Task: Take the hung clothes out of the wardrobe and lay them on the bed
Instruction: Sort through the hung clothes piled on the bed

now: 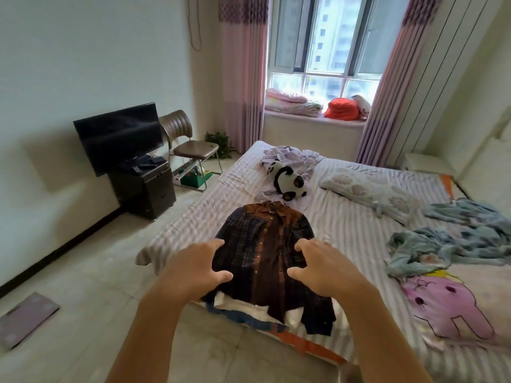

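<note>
A: Hovering over the plaid shirt (262, 255), both hands are spread, fingers loosely bent and grasping nothing: the left hand (197, 268) at 7 o'clock of the shirt front, the right hand (327, 268) at 5 o'clock. I cannot tell whether the fingertips touch the cloth.

B: Why there?

A: My guess is that they are either flattening it or have just let go. The shirt lies face up on the bed (345, 225) near its foot edge, collar toward 12 o'clock, so it sits spread rather than bunched.

B: How many garments?

A: One dark plaid shirt on top. Beneath it, at 6 o'clock, white and blue cloth (243, 313) peeks out; how many pieces, I cannot tell. A hanger hook (272, 202) seems to show at the collar.

B: Beyond?

A: One panda plush (289, 181) at 12 o'clock, one pillow (367, 192) at 2 o'clock, one crumpled blue blanket (453, 236) at 3 o'clock.
</note>
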`<state>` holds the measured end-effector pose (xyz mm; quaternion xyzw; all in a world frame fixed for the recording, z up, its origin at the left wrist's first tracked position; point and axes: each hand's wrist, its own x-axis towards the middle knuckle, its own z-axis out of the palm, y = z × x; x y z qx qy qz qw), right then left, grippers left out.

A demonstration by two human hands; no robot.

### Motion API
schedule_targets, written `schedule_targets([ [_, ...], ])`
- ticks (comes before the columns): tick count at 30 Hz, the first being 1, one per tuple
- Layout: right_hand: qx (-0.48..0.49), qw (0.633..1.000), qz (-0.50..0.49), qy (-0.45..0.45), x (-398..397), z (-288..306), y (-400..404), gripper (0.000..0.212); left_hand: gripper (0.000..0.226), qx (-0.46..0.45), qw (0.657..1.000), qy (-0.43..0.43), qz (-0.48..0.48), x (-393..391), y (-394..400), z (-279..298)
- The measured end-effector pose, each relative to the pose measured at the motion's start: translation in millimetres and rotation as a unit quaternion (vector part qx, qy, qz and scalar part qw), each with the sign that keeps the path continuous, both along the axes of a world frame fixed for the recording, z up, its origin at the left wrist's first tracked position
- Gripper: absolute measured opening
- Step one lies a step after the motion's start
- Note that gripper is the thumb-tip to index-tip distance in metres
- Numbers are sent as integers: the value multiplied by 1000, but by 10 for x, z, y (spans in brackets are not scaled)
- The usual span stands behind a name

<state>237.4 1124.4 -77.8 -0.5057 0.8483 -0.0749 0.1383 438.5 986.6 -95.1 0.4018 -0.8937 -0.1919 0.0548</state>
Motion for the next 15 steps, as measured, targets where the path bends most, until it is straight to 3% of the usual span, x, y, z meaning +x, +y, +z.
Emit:
schedule_targets([
  [15,5,998,-48,-44,-1475,-482,-1660,50,76,28,996,-56,-56,-1604,-1818,-405],
])
